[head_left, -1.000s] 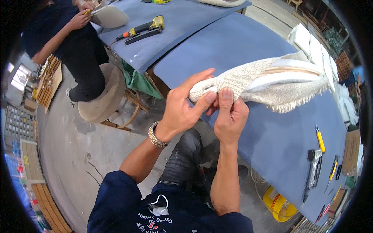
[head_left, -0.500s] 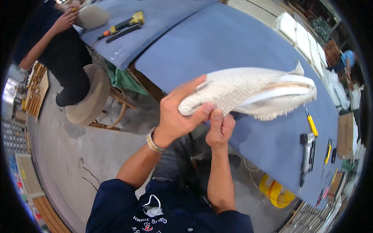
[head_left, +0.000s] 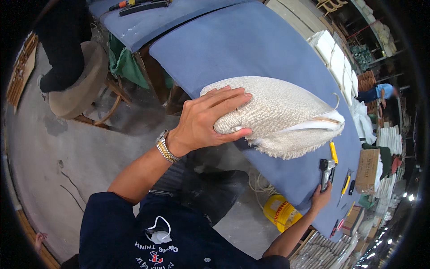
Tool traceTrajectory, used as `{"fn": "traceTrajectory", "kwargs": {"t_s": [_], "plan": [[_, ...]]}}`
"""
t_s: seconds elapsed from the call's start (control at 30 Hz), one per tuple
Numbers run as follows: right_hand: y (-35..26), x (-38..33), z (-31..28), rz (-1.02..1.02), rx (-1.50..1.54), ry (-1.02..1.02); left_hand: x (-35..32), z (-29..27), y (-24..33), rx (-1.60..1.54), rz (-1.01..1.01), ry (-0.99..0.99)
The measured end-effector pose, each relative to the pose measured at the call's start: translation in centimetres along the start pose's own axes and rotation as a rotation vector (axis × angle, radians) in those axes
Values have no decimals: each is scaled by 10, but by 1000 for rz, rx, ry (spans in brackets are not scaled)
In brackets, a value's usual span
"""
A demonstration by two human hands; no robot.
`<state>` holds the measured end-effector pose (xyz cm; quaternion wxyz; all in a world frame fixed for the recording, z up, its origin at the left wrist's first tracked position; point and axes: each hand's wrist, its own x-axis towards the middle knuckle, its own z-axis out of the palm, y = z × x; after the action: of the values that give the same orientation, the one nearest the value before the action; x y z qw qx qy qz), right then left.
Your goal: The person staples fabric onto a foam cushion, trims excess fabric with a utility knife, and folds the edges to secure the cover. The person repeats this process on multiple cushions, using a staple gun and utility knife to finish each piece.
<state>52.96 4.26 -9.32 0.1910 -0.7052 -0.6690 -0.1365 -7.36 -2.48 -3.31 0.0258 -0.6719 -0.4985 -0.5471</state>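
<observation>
My left hand (head_left: 207, 120) grips the near end of a cream woven fabric-covered cushion piece (head_left: 277, 114), holding it tilted above the blue padded table (head_left: 251, 49). A frayed fabric edge hangs along the cushion's underside, and white foam shows at its right end. My right hand (head_left: 321, 197) reaches far to the right along the table's near edge, its fingers on a grey staple gun (head_left: 326, 172). A yellow-handled tool (head_left: 333, 152) lies just beyond the gun.
Another person in dark clothes (head_left: 67, 40) sits on a round stool (head_left: 83, 78) at upper left, by a second blue table holding tools (head_left: 139, 5). A yellow bucket (head_left: 281, 213) stands under the table. White stacked pieces (head_left: 336, 62) and a cardboard box (head_left: 368, 170) lie right.
My right hand let go of the cushion and reached right to the staple gun. My left hand alone now holds the cushion, lifted and closer to me.
</observation>
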Motion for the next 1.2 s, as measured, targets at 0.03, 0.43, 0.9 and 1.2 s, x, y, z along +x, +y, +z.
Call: {"fn": "traceTrajectory", "kwargs": {"t_s": [0.03, 0.43, 0.9, 1.2], "plan": [[-4, 7, 1, 18, 24, -25, -1, -1, -2, 7, 7, 5], [-182, -52, -111, 557, 924, -117, -4, 1, 2, 43, 9, -59], [-380, -111, -112, -28, 1160, -379, -1, 1, -9, 20, 9, -31], [-379, -102, -117, -217, 841, -447, -5, -2, -11, 22, -2, -63]]}}
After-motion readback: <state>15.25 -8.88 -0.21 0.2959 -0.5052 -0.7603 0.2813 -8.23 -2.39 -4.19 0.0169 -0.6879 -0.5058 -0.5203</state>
